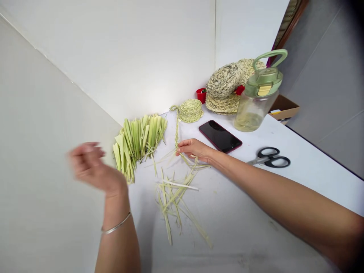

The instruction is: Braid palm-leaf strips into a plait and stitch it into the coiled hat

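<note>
Palm braid [176, 131], narrow and fibrous, under right hand [193, 148]

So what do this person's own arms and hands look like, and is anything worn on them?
Both arms are bare, with no sleeves, gloves or cables in view. A thin silver-coloured bangle circles the left wrist, and the left hand is motion-blurred. The right hand and right forearm show nothing worn.

White tabletop [256, 231]: bundle of green leaf strips [139, 146], loose strips [173, 204] in front, coiled braid [189, 110] behind them, black phone [220, 136], scissors [269, 158] to the right, bottle [250, 112] with green lid, woven coils [224, 91] and red cup [201, 94] at the back.
</note>
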{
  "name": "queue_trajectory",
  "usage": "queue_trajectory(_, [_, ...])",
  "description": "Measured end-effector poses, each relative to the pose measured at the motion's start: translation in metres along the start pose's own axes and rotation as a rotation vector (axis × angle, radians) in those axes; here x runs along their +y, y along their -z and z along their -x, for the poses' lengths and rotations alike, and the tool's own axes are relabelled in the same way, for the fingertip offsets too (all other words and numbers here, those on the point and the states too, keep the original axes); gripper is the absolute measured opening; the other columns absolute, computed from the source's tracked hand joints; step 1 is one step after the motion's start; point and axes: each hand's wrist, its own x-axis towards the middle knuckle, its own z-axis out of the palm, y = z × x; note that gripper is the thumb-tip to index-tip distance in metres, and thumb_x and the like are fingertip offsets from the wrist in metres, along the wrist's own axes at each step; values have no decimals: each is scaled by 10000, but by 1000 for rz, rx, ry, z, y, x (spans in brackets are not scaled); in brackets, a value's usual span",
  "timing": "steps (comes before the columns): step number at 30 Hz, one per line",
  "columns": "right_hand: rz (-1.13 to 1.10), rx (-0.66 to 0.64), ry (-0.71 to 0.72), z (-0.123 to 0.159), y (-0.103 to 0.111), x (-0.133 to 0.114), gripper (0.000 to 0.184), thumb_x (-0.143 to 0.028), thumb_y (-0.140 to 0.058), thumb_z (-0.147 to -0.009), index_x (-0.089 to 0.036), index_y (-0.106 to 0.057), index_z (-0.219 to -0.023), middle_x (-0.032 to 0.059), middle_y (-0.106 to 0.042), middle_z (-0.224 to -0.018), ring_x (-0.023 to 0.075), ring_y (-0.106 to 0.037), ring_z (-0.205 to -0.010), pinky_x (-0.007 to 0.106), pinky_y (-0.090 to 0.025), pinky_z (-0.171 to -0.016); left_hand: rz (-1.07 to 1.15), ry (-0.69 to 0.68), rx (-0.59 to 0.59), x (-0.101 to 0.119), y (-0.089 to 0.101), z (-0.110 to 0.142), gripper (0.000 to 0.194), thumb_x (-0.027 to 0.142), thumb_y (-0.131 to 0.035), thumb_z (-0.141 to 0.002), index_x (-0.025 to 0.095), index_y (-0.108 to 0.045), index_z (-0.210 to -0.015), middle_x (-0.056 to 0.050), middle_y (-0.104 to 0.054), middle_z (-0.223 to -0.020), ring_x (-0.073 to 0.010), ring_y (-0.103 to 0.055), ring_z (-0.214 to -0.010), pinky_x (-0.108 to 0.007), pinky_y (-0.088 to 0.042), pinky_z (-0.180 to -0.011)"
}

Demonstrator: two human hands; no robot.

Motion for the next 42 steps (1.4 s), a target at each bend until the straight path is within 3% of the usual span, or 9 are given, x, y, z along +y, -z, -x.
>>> queue_trajectory(2, [-3,6,0,0,-1,0,175,-208,-764,-622,-152,-641,-734,39,-727,-718,54,-331,-456,213,-172,-418,-51,64,-19,-13,-17,21,248,392,-337,-979,196,-485,-950,-31,-565,-956,-161,-555,-935,-276,-459,-791])
queue_trajectory(5, [-5,5,-3,-1,-1,0,172,-208,-760,-627,-148,-640,-735,37,-724,-710,52,-330,-454,211,-170,-412,-130,187,-347,-32,-18,45,258,425,-514,-913,192,-591,-832,9,-593,-761,-156,-555,-755,-264,-435,-703])
queue_trajectory(9, [-2,-16,-2,-1,-1,0,180,-211,-772,-623,-144,-636,-719,37,-726,-716,43,-312,-441,208,-162,-402,-190,293,-715,-47,-14,55,269,436,-683,-789,198,-641,-670,42,-553,-586,-135,-465,-563,-251,-323,-543])
queue_trajectory(14, [12,-13,-2,-1,0,0,188,-222,-784,-628,-152,-639,-724,33,-728,-719,44,-317,-438,208,-164,-397,-87,357,-940,-43,-23,48,111,291,-717,-727,196,-673,-688,24,-615,-630,-140,-512,-593,-255,-362,-573])
queue_trajectory(20, [25,-27,-1,-3,2,2,181,-230,-781,-664,-151,-640,-745,34,-727,-730,46,-327,-443,208,-182,-393,214,432,-802,-15,4,13,196,376,-681,-835,222,-669,-956,25,-618,-802,-116,-572,-683,-255,-498,-699])
queue_trajectory(27, [94,-52,-7,-2,3,1,153,-263,-648,-924,-121,-615,-876,-13,-635,-779,43,-456,-492,160,-365,-433,439,482,-598,11,18,-4,212,385,-778,-786,187,-734,-848,0,-687,-692,-126,-642,-672,-229,-536,-689])
queue_trajectory(33, [165,-63,-9,-3,3,3,162,-282,-614,-960,-121,-630,-967,5,-643,-857,79,-575,-610,201,-495,-527,497,482,-831,15,-31,22,166,338,-766,-782,185,-755,-846,0,-699,-697,-133,-628,-649,-263,-514,-682])
queue_trajectory(38, [203,-65,-3,-6,7,6,188,-300,-611,-962,-125,-630,-1026,16,-644,-892,100,-606,-668,232,-527,-575,472,452,-824,-4,-82,49,166,318,-773,-742,161,-721,-745,-6,-687,-703,-135,-585,-679,-260,-449,-696])
queue_trajectory(42, [216,-89,5,-8,10,9,180,-294,-611,-961,-124,-629,-1017,14,-641,-887,98,-601,-663,228,-523,-569,463,446,-805,-20,-95,55,210,366,-743,-757,172,-670,-787,3,-672,-711,-154,-607,-735,-273,-440,-746])
